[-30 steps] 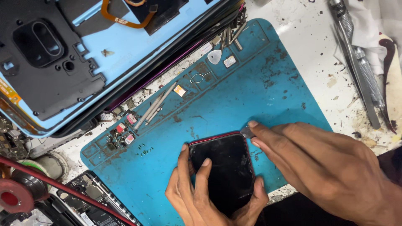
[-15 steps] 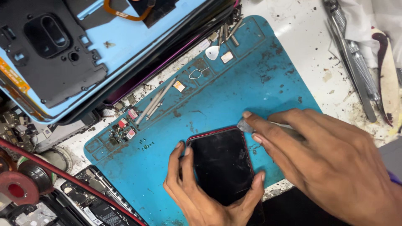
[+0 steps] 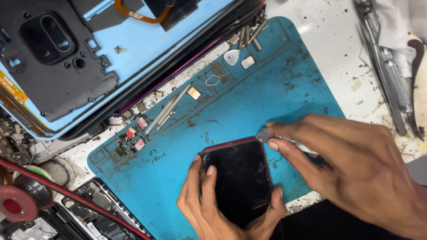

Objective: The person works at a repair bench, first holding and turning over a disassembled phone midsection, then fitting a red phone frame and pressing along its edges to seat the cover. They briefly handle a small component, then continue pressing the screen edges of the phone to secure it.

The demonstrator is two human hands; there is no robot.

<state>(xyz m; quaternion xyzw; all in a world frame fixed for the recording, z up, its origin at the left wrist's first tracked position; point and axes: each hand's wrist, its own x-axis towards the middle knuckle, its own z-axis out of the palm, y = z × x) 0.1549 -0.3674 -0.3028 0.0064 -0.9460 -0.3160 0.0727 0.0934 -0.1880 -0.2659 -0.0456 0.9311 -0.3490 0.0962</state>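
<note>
A black smartphone (image 3: 240, 180) with a red frame lies screen up on a blue repair mat (image 3: 249, 93). My left hand (image 3: 209, 209) cups it from below, with fingers on its left edge and the thumb on its right edge. My right hand (image 3: 356, 164) pinches a thin metal pry tool (image 3: 266, 134) whose rounded tip touches the phone's top right corner.
A stack of opened phone backs and frames (image 3: 89, 66) fills the upper left. On the mat's compartments lie tweezers (image 3: 167, 110), a white pick (image 3: 231, 57), a SIM pin (image 3: 212, 81) and small parts. Metal tools (image 3: 387, 66) rest at the right. A solder spool (image 3: 20, 195) sits lower left.
The view has shifted slightly. My right hand has kept the tool tip at the phone's top right corner; my left hand still cups the phone.
</note>
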